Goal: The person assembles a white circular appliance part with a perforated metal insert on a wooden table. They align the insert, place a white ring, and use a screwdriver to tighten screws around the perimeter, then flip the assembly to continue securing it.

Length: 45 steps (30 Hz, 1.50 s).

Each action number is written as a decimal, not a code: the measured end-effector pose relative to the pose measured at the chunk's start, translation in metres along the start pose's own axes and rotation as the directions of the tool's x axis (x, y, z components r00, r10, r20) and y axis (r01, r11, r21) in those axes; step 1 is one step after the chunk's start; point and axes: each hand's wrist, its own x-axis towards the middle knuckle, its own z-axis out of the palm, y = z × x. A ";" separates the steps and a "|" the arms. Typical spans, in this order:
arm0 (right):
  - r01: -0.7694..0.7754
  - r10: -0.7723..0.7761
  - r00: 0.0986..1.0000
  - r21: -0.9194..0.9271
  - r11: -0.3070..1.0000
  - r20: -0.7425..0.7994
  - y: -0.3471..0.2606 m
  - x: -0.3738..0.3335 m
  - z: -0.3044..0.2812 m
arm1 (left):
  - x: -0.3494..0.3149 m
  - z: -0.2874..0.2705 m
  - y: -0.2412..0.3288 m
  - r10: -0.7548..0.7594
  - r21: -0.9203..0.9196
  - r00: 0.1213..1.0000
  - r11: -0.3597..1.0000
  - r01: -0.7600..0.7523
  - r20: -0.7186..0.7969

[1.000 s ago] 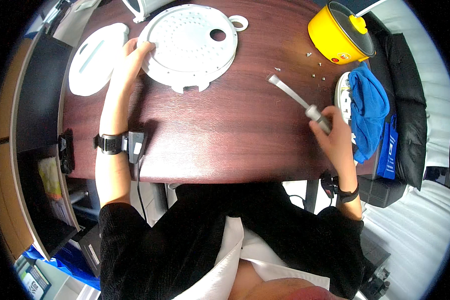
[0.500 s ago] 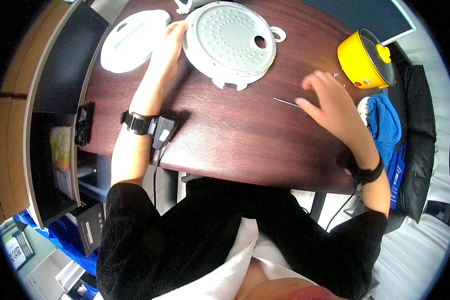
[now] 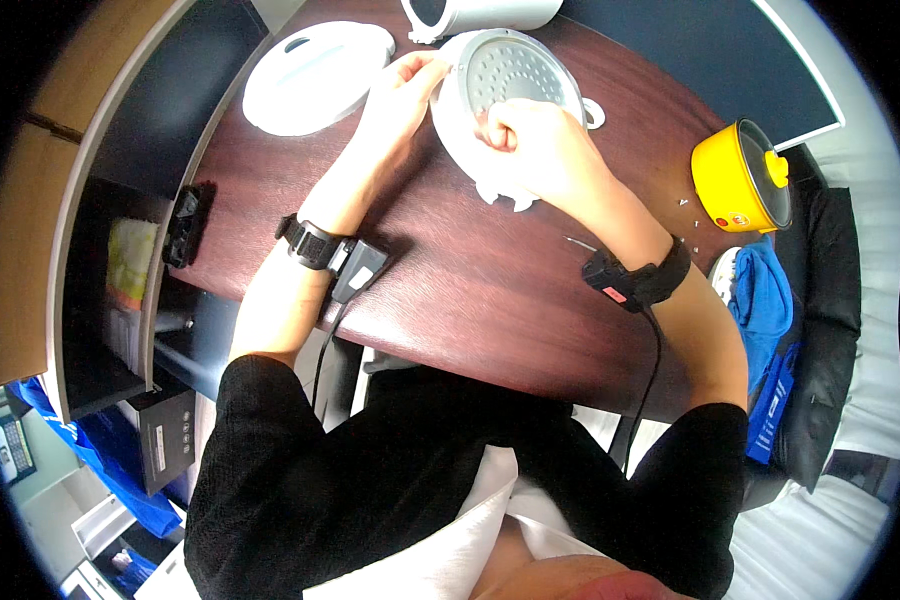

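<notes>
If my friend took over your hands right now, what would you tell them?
Left hand: fingers on the left rim of the round white perforated lid, steadying it.
Right hand: closed in a fist over the lid's lower part; what it grips is hidden.
The lid lies on the dark wooden table. A smooth white cover lies to its left, a yellow pot to the right, small screws near the pot.
Done: both hands are on the lid.
Left: whatever the fist is working at; I cannot tell how far along.
</notes>
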 end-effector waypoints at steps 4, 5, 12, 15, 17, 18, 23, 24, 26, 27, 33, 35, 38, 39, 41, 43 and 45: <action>0.097 -0.097 0.988 -0.004 0.995 -0.124 -0.002 -0.004 -0.013 | -0.002 0.002 0.007 -0.017 -0.069 0.996 0.997 0.023 0.087; 0.134 -0.128 0.973 0.014 0.991 -0.190 -0.002 -0.004 -0.019 | -0.002 0.002 0.008 -0.016 -0.084 0.993 0.996 0.026 0.116; -0.077 0.216 0.837 0.282 0.956 -0.503 0.058 -0.027 -0.078 | -0.002 0.002 0.015 -0.024 -0.098 0.998 0.995 0.029 0.058; -0.267 0.481 0.715 0.437 0.859 -0.508 0.094 -0.049 -0.101 | -0.008 0.007 0.024 -0.044 -0.053 0.998 0.998 0.046 0.038; -0.249 0.624 0.637 0.645 0.723 -0.453 0.102 -0.063 -0.104 | -0.009 0.010 0.020 0.007 0.007 0.998 1.000 -0.007 0.059; -0.226 0.686 0.602 0.738 0.636 -0.408 0.105 -0.068 -0.104 | -0.010 0.010 0.019 0.033 0.041 0.997 0.999 -0.035 0.065; -0.437 0.826 0.555 0.813 0.384 -0.092 0.137 -0.099 -0.096 | -0.008 0.009 0.020 0.137 -0.131 0.988 0.983 -0.126 0.075; -0.444 0.832 0.550 0.821 0.358 -0.065 0.139 -0.100 -0.094 | -0.007 0.008 0.023 0.162 -0.136 0.983 0.979 -0.150 0.086; -0.459 0.841 0.540 0.834 0.305 -0.010 0.143 -0.103 -0.092 | -0.008 0.009 0.026 0.207 -0.108 0.974 0.974 -0.197 0.092; -0.486 0.855 0.519 0.817 0.312 -0.018 0.140 -0.102 -0.091 | -0.008 0.009 0.028 0.231 -0.097 0.968 0.970 -0.222 0.096; -0.652 0.864 0.466 0.734 0.189 0.191 0.166 -0.087 -0.091 | -0.007 0.009 0.031 0.320 0.092 0.946 0.942 -0.324 0.054; -0.744 0.844 0.468 0.633 0.215 0.263 0.171 -0.082 -0.088 | -0.008 0.009 0.031 0.331 0.128 0.943 0.934 -0.333 0.033; -0.828 0.861 0.431 0.499 0.258 0.270 0.167 -0.075 -0.081 | -0.008 0.005 0.028 0.334 0.190 0.943 0.924 -0.331 0.018; -0.830 0.864 0.435 0.485 0.275 0.255 0.169 -0.074 -0.078 | -0.007 0.004 0.027 0.333 0.210 0.943 0.920 -0.329 0.019; -0.840 0.866 0.456 0.421 0.344 0.203 0.172 -0.069 -0.076 | -0.004 0.003 0.024 0.328 0.211 0.945 0.923 -0.320 -0.003; -0.846 0.861 0.490 0.311 0.434 0.132 0.168 -0.062 -0.076 | -0.004 0.002 0.023 0.323 0.226 0.946 0.923 -0.312 -0.014; -0.773 0.788 0.615 0.173 0.610 -0.031 0.156 -0.048 -0.068 | -0.005 0.001 0.024 0.321 0.257 0.947 0.916 -0.306 -0.017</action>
